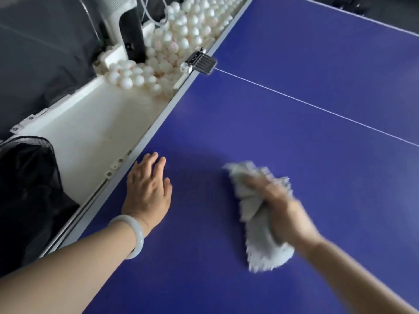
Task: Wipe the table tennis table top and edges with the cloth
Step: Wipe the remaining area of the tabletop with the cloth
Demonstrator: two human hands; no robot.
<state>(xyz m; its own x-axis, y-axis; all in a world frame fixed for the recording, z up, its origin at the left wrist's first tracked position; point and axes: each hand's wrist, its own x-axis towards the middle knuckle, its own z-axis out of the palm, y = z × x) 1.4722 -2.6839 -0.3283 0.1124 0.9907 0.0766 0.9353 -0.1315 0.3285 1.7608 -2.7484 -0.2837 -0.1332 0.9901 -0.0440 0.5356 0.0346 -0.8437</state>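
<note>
Where the white trough (90,123) with its heap of balls (181,41) runs along the left, the pale edge (158,123) of the desk (294,132) borders it. Just inside that edge the left hand (147,189) lies flat on the blue top, fingers straight and holding nothing, with a pale bracelet (133,232) at the wrist. To its right, apart from it, the grey shaggy cloth (256,234) sits bunched on the top, its long axis running from near the person away toward the white line (317,107). The right hand (281,207) is clenched over the cloth's middle from the right side and presses it down. That hand and the cloth are blurred, so exact finger placement cannot be made out. The cloth is on the open surface, not at the edge, so the step in hand looks like wiping the top. The edge lies to the cloth's left with the braced left hand between them, so a sweep that way would probably need that hand lifted or moved first.
</note>
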